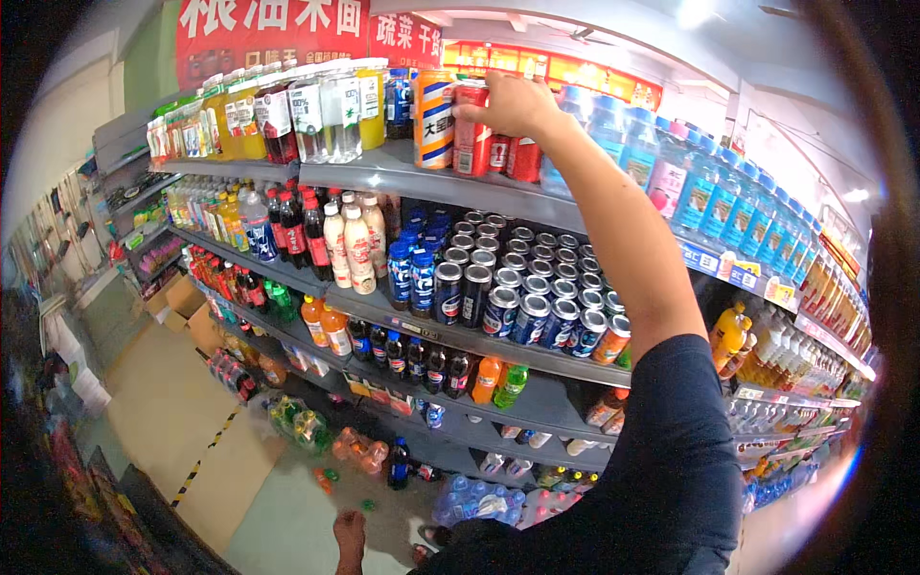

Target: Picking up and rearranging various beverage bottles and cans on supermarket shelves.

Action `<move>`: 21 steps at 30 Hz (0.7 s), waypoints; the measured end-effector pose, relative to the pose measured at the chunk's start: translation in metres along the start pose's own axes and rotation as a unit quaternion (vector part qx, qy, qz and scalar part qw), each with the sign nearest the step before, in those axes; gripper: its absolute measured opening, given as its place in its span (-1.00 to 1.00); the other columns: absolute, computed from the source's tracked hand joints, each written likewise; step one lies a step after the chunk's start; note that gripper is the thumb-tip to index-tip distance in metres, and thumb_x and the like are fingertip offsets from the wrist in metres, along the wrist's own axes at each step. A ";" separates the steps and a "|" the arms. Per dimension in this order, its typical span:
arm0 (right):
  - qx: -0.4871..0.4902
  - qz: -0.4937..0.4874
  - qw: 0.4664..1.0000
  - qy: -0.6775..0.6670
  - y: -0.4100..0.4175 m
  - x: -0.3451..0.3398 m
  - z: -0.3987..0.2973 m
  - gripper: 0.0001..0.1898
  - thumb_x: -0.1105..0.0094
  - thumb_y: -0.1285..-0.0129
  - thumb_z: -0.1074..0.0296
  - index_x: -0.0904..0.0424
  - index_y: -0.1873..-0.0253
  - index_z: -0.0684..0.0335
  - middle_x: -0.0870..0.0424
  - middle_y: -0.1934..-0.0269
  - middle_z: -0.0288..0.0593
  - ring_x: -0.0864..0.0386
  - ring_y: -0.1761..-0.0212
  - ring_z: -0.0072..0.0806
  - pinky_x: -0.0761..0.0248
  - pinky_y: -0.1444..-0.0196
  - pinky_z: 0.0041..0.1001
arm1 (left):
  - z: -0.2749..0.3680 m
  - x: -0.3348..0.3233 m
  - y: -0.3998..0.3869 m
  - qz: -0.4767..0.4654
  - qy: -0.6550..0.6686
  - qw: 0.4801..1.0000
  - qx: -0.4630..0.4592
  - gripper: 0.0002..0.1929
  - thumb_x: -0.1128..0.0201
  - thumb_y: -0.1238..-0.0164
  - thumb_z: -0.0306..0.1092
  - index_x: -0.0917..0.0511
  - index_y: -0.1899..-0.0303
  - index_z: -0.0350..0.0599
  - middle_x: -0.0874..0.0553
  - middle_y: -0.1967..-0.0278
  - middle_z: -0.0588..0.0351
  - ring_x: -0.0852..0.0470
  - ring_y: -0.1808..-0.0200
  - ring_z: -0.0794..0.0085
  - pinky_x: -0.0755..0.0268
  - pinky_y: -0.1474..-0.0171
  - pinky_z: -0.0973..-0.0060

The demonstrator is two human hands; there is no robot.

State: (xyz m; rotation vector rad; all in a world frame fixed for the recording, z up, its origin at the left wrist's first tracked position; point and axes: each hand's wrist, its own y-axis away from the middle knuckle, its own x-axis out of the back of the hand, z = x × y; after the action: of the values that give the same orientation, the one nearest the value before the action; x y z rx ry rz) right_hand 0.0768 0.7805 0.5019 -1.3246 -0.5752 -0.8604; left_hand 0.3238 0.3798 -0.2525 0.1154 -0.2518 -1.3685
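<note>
My right hand [514, 104] reaches up to the top shelf and grips a red drink can [471, 140] from above, thumb across its upper front. The other fingers are largely hidden behind the hand. A tall orange, white and blue can [434, 118] stands directly left of it. To the right, partly under my wrist, are more red cans [523, 159]. Low at the bottom edge hangs my left hand [350, 535], dark and blurred, away from the shelves; its fingers cannot be made out.
Juice bottles [244, 118] line the top shelf's left, with blue-capped water bottles [697, 187] rightward. Below stand rows of dark cans [532, 316] and cola bottles [435, 370]. A shrink-wrapped bottle pack [478, 501] and green bottles [298, 424] sit near the floor. Cardboard boxes [190, 302] are at left.
</note>
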 end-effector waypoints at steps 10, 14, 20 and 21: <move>-0.037 0.041 0.998 0.018 -0.008 -0.005 -0.002 0.02 -0.20 -0.06 -0.54 -0.44 -0.15 0.55 -0.72 0.09 0.29 -0.69 -0.06 0.10 -0.51 -0.14 -0.10 | 0.578 -0.141 -0.080 -0.083 -0.098 0.791 -0.598 -0.74 -0.30 -0.37 -0.40 -0.55 -0.01 -0.27 -0.67 0.11 -0.05 -0.67 0.11 0.20 -0.52 0.00 0.33; 0.005 0.077 0.997 -0.020 -0.015 -0.017 0.004 0.07 -0.25 -0.01 -0.54 -0.41 -0.14 0.60 -0.70 0.07 0.33 -0.67 -0.05 0.17 -0.51 -0.12 -0.11 | 0.672 -0.198 -0.113 -0.015 -0.036 0.769 -0.638 -0.45 -0.41 -0.23 -0.26 -0.42 -0.18 -0.30 -0.58 -0.07 -0.22 -0.57 -0.13 -0.01 -0.43 -0.19 0.17; 0.099 -0.069 0.984 -0.128 -0.039 -0.010 0.020 -0.23 -0.25 -0.06 -0.40 -0.64 -0.14 0.17 -0.75 0.08 0.11 -0.71 0.04 -0.13 -0.53 -0.02 -0.17 | 0.721 -0.250 -0.160 -0.065 -0.059 0.779 -0.621 -0.33 -0.44 -0.08 -0.05 -0.44 -0.06 -0.42 -0.66 0.03 -0.37 -0.64 -0.04 -0.19 -0.50 -0.09 0.09; 0.100 -0.051 0.977 -0.183 -0.028 -0.002 0.007 -0.48 -0.34 -0.15 -0.15 -0.72 -0.01 0.17 -0.76 0.09 0.00 -0.69 0.07 -0.23 -0.50 0.01 -0.21 | 0.726 -0.250 -0.168 -0.037 -0.079 0.769 -0.633 -0.35 -0.42 -0.07 -0.15 -0.39 -0.08 -0.44 -0.69 0.08 -0.24 -0.71 0.02 0.03 -0.55 -0.07 0.21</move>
State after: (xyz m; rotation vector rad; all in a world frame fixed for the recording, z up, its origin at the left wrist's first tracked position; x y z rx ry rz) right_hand 0.0536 0.7874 0.5187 -1.2826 -0.9987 -0.6230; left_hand -0.0586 0.6373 0.3837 -1.1397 0.5859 -1.3739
